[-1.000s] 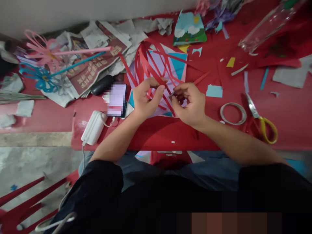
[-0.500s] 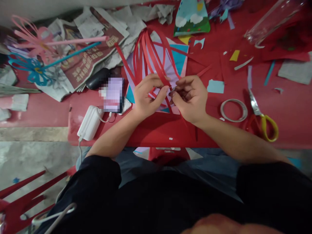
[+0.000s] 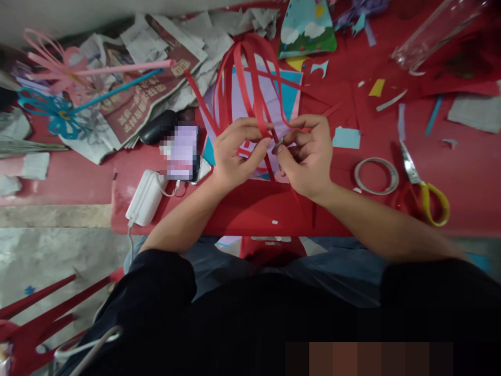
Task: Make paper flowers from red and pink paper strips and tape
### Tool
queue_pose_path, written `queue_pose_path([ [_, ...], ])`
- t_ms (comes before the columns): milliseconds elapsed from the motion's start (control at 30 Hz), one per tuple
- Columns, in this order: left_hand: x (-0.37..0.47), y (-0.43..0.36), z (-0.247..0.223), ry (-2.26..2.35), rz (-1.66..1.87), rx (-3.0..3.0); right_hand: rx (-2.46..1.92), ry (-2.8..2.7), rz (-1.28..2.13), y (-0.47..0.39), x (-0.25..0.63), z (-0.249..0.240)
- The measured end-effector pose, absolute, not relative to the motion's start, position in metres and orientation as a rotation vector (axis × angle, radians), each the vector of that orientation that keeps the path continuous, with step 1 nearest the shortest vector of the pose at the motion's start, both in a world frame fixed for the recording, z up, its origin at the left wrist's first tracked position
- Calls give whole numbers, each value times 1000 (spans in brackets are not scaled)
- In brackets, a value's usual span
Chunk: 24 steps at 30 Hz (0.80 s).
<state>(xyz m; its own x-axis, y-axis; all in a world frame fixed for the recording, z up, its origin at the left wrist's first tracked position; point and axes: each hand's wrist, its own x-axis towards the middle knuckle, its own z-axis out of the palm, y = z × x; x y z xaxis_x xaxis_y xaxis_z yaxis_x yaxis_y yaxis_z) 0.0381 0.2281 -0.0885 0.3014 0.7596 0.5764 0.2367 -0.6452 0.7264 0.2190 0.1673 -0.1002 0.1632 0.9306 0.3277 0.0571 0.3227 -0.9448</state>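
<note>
Over sheets of lilac and blue paper [image 3: 291,99], my left hand [image 3: 240,154] pinches long red paper strips [image 3: 256,96] between thumb and fingers. The strips arch up and away in several loops. My right hand [image 3: 307,156] is close beside it, its thumb and index finger closed on a small pale piece [image 3: 278,142] at the end of the strips. Whether that piece is tape I cannot tell. The tips of both hands almost meet, and the strip ends between them are partly hidden by the fingers.
To the right lie a tape roll [image 3: 376,176], yellow-handled scissors [image 3: 425,188] and paper scraps [image 3: 346,138]. On the left are a white power bank [image 3: 144,198], a phone [image 3: 183,151], a black case [image 3: 158,127], newspaper [image 3: 136,104] and pink and blue paper flowers [image 3: 62,112].
The red loops have shifted and spread, rising a little higher. My right fingers have opened slightly around the small pale piece, while my left hand has stayed almost still.
</note>
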Motion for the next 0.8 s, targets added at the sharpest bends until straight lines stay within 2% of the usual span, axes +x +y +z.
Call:
queue_pose_path([
  [500,39,226,-92,903,1276,2072,-1026,-1289,786,170,221,-111],
  [800,39,225,-94,835,1283,2094,-949,-1285,768,169,220,-101],
])
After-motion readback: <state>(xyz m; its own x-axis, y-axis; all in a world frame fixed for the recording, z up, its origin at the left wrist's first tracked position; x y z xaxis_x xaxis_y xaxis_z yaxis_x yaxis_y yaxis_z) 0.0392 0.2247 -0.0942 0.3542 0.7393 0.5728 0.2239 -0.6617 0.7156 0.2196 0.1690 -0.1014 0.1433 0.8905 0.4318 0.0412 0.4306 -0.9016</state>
